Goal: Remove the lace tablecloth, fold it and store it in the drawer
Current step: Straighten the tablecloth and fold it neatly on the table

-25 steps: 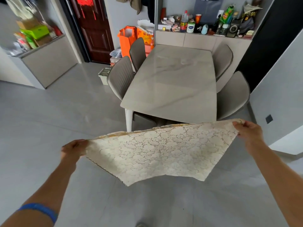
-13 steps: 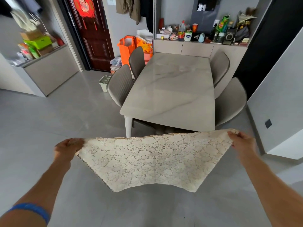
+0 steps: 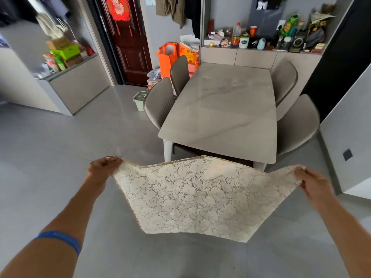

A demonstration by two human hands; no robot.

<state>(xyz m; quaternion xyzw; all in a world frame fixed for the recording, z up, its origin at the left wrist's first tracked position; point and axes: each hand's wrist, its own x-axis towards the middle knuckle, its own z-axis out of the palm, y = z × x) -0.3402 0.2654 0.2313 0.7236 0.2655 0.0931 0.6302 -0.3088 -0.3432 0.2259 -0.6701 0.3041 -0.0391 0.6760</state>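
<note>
The cream lace tablecloth (image 3: 200, 195) hangs folded in the air in front of me, off the grey marble table (image 3: 224, 109), whose top is bare. My left hand (image 3: 104, 167) grips its upper left corner. My right hand (image 3: 313, 181) pinches the upper right corner. The top edge sags and bulges between my hands, and the lower edge hangs free above the floor. No drawer is recognisable as such in this view.
Several grey chairs (image 3: 160, 103) stand around the table. A sideboard (image 3: 261, 55) crowded with bottles runs behind it. Orange bags (image 3: 168, 57) and a small bin (image 3: 140, 99) sit near the dark red door (image 3: 124, 41). A grey counter (image 3: 76, 85) stands left. Open floor surrounds me.
My hands have come closer together, so the cloth's top edge went from taut to slack and humped. The view has tilted up and I stand a bit further from the table.
</note>
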